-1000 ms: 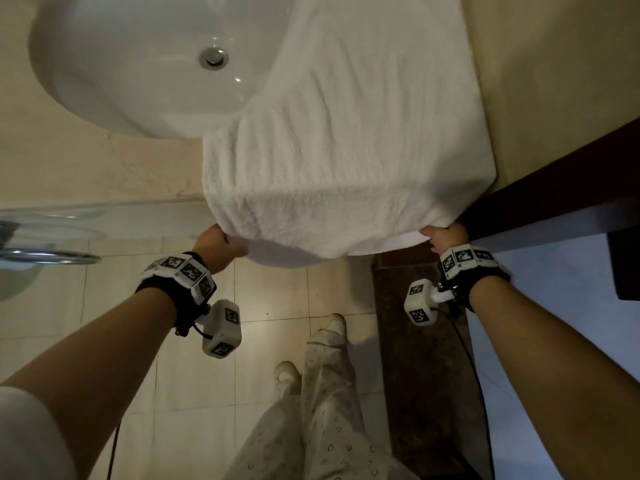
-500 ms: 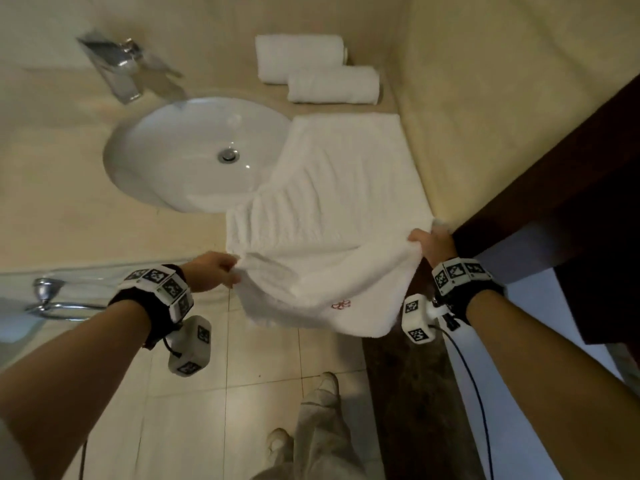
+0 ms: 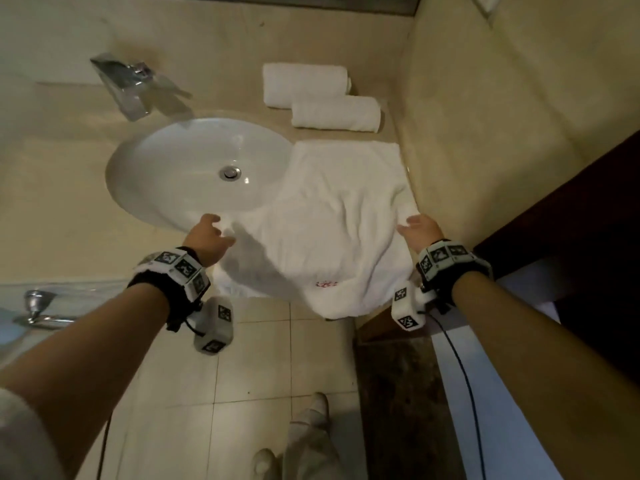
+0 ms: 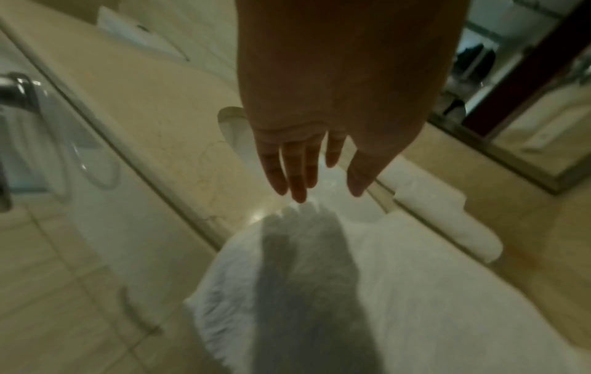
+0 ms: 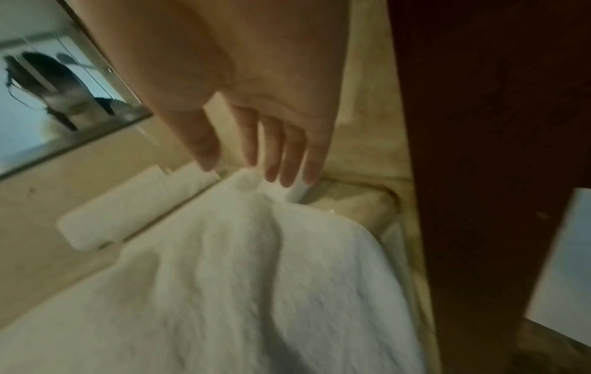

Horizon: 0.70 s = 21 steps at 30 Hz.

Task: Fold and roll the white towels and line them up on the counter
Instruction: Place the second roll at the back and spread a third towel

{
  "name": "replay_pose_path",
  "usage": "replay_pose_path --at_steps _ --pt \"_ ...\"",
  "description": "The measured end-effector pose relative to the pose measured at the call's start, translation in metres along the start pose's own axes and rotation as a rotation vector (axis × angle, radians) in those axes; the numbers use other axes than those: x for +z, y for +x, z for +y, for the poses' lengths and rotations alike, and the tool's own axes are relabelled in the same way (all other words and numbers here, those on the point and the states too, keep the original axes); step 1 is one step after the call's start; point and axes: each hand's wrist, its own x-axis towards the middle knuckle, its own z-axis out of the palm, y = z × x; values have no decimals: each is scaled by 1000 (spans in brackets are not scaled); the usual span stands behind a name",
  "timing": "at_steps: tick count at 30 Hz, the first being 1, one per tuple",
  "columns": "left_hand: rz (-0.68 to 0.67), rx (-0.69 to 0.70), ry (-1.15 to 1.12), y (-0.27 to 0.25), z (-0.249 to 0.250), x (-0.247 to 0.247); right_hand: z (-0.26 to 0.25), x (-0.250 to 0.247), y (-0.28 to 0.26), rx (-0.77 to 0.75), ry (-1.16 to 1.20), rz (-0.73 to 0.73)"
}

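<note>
Half a second ago both hands pinched the towel's near corners; now the left hand (image 3: 207, 239) and right hand (image 3: 420, 230) are spread wide and hold nothing. The towel (image 3: 332, 216) lies folded over itself at frame centre on the desk (image 3: 69, 202), one edge hanging off the front and its left side seemingly overlapping the sink (image 3: 166, 168). So the fold looks laid; smoothing and rolling likely follow. Two rolled towels (image 3: 322, 95) wait upper centre.

Towel (image 3: 332, 216) right of sink (image 3: 166, 174), 2 rolls (image 3: 304, 84) behind it
</note>
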Motion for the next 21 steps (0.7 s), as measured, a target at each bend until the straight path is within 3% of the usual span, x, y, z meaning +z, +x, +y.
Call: replay_pose_path --at_steps 2,4,9,14,17,21 --pt "-44 -115 201 -9 -19 7 22 12 -4 75 -211 -36" --pt "-140 -181 308 -17 -37 13 44 23 -9 124 -265 -16" --pt "-206 -311 97 -29 -74 39 82 47 -19 272 33 82" --pt "-175 -174 -52 -35 -81 58 94 63 -18 257 341 201" --pt "-135 -153 -90 -37 -85 62 99 65 -20 253 233 68" --pt "-194 -175 -16 -45 -85 61 101 70 -30 308 30 -89"
